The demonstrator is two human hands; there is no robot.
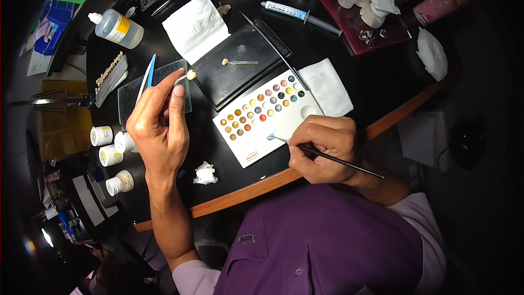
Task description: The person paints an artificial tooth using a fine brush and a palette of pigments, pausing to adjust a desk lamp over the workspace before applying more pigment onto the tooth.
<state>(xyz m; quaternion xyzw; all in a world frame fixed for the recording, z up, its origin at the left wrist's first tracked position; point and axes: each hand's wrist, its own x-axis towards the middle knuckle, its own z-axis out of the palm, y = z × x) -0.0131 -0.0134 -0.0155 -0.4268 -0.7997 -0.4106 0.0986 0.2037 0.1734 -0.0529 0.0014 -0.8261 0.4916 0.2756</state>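
Observation:
My left hand (159, 125) pinches tweezers (150, 72) with a blue-and-white handle, raised above the table. At their bent metal tip is a small cream tooth crown (191, 75). My right hand (323, 145) grips a thin black-handled paintbrush (344, 161), its tip on a blue smear (272, 136) on a white palette (248, 147). Rows of small coloured wells run along the palette's far part. A second crown (225, 62), attached to a thin clear stick, lies on a black case (229, 79) beyond the palette.
Another brush (267, 35) lies across the case and palette. White tissue (196, 27), a paste syringe (300, 13) and a dropper bottle (123, 30) lie farther back. Small jars (111, 155) stand left, near a crumpled tissue (205, 173). The wooden table edge (245, 188) curves before me.

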